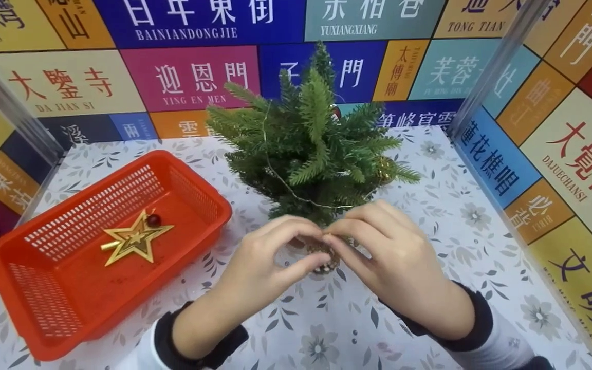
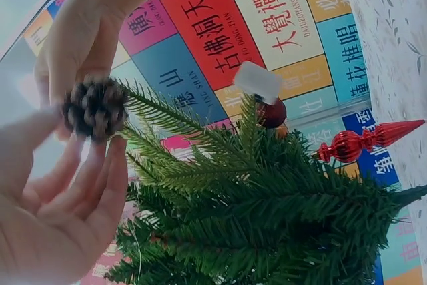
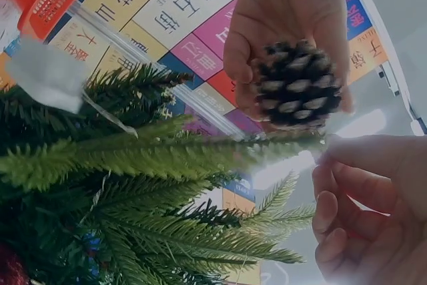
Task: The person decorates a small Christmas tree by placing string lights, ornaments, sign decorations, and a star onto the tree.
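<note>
My left hand (image 1: 270, 257) curls around a brown pinecone (image 1: 327, 264) with pale-tipped scales, its thumb against the cone. The pinecone (image 3: 298, 85) shows in front of the left palm in the right wrist view. Just above it my right hand (image 1: 396, 257) has thumb and forefinger pinched together at the tip of a green branch (image 3: 167, 155). Whether a thin loop lies in that pinch is hidden. The small artificial Christmas tree (image 1: 316, 133) stands directly behind both hands, with a thin silvery wire (image 1: 280, 180) across its front.
At left a red plastic basket (image 1: 85, 329) holds a gold star (image 1: 136, 237) and a small dark red ball (image 1: 153, 220). On the tree hang a gold ball (image 1: 384, 169) and a red pointed ornament (image 2: 347, 146). Printed panels (image 1: 188, 77) wall in the floral-patterned table (image 1: 460, 246).
</note>
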Available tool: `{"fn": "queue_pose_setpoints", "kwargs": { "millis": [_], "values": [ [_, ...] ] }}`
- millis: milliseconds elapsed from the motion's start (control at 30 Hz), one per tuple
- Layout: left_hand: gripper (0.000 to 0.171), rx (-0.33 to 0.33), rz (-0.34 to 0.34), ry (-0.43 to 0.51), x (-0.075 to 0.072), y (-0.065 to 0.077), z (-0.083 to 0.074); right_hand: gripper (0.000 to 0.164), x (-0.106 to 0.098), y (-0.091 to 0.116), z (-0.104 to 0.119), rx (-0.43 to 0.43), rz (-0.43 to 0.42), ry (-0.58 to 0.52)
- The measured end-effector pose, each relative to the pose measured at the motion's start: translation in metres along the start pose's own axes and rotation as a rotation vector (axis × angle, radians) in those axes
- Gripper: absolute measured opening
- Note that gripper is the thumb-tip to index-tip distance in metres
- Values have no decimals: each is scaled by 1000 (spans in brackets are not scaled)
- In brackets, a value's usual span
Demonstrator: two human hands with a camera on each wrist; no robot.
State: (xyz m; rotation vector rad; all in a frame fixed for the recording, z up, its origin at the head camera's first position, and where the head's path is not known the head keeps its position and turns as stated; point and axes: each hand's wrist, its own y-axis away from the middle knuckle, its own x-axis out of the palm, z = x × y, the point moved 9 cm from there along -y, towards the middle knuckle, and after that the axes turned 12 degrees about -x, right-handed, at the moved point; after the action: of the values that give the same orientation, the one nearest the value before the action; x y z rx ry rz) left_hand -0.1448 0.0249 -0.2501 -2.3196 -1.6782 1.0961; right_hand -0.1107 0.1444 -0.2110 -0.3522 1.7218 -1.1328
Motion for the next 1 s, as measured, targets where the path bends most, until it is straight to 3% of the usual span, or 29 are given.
{"fn": "queue_pose_setpoints", "kwargs": {
  "millis": [100, 233, 333, 600, 867, 1000],
  "values": [
    [13, 4, -95, -14, -6, -10, -2, 11, 2, -3, -6, 9, 22, 6],
    [7, 3, -152, -43, -11, -21, -2, 11, 1, -7, -12, 8, 32, 35],
    [6, 0, -181, -66, -13, -27, -2, 11, -2, -10, -17, 9, 35, 64],
    [15, 18, -344, -251, -20, -39, -8, 9, -3, -17, -43, 93, 54, 142],
    [16, -99, -355, -304, -19, -51, -2, 7, -2, -22, -51, 140, 26, 242],
    [15, -113, -367, -329, -20, -54, -1, 10, -1, -25, -53, 152, 17, 295]
  ]
}}
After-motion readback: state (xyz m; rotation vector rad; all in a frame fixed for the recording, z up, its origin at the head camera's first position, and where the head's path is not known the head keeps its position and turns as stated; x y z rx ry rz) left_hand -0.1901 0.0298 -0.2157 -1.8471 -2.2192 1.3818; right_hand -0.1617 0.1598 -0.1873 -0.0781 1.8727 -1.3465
